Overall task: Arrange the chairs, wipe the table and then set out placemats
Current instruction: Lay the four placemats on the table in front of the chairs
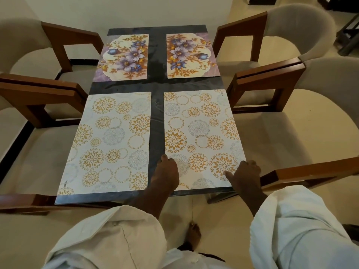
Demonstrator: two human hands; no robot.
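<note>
While the left hand presses flat on the near-right placemat, inner edge, the right hand grips its outer edge.

Left hand; right hand; palms down

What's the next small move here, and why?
Probably lift both hands away. The table looks fully set. The left hand and right hand rest on the near right placemat, whose near edge looks level with that of the near left placemat. At most, a tiny squaring nudge first.
</note>
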